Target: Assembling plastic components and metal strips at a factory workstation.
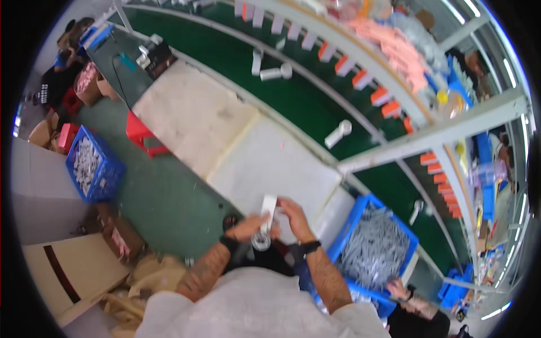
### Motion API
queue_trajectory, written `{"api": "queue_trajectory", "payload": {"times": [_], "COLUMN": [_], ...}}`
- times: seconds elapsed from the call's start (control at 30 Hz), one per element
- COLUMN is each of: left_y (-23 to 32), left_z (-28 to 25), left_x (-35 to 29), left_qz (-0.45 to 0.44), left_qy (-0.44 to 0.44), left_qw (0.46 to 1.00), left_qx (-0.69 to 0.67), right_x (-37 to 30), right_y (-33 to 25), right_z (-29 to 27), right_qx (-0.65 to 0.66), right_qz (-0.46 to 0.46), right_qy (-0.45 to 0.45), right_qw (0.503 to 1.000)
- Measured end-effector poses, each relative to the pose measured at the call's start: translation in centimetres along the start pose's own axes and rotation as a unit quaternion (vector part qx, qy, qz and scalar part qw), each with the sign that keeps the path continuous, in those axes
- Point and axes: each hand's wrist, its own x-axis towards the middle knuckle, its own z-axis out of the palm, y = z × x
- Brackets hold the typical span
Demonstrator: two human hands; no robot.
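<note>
Two hands closing on one white part at the bench edge

Stretching across the upper scene: a green conveyor belt (293, 96), carrying scattered white cylindrical parts (338, 133). Lying below it, a pale worktable (265, 163). Sitting at the right, just beside the right forearm, a blue crate (352, 219) heaped with white pieces; standing well apart on the floor at the left, a second blue crate (107, 169). Gripping a white oblong part (268, 207) from either side above the table's near edge: left hand (248, 228) curled under it, right hand (293, 217) wrapped over its upper side.
</note>
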Motion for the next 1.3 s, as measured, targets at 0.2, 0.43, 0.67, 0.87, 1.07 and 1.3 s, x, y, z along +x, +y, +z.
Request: {"api": "queue_trajectory", "payload": {"times": [0.2,0.43,0.67,0.87,1.07,1.3], "left_y": [6.7,6.1,7.9,12.4,16.7,18.4], "left_z": [7.4,13.2,12.8,12.1,8.6,3.4], "left_x": [-3.2,-1.7,0.0,1.0,1.5,3.6], "left_qz": [0.015,-0.005,0.086,0.104,0.2,0.208], "left_qy": [-0.162,-0.158,0.079,0.113,0.052,-0.005], "left_qw": [0.986,0.987,0.94,0.796,0.7,0.643], "left_qx": [0.023,0.011,0.321,0.586,0.683,0.737], "right_x": [-7.2,-11.5,-8.8,-6.2,-4.6,-1.2], "right_y": [-7.4,-8.1,-7.0,-8.6,-12.3,-14.5], "right_z": [5.7,2.8,0.3,0.3,2.9,5.4], "right_qx": [-0.068,-0.005,-0.094,-0.103,-0.407,-0.559], "right_qz": [-0.115,-0.089,-0.176,-0.182,-0.188,-0.171], "right_qy": [-0.154,-0.069,0.019,-0.024,0.03,0.044], "right_qw": [0.979,0.994,0.98,0.978,0.893,0.81]}}
